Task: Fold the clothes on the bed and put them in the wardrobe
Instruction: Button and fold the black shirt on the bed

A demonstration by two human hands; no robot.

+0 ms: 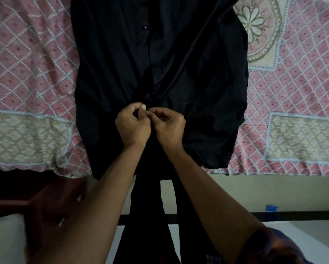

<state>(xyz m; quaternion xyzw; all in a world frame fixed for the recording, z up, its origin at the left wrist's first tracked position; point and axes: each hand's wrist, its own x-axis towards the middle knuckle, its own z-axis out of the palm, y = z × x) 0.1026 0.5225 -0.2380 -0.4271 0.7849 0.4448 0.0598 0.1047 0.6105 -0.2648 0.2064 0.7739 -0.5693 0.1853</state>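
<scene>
one black shirt [121, 73] spread front-up on bed [26, 73], hem over edge. left hand [132, 124], right hand [167, 126] both pinching placket [149, 77] low down. judged thin, limp, light; hold at shoulder seams.

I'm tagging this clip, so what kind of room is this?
Probably a bedroom: a black shirt lies spread on a bed's pink patterned bedspread, where the left hand and right hand pinch its front.

The shirt [159, 63] lies on the bedspread [36, 73], its hem overhanging the near edge.
</scene>
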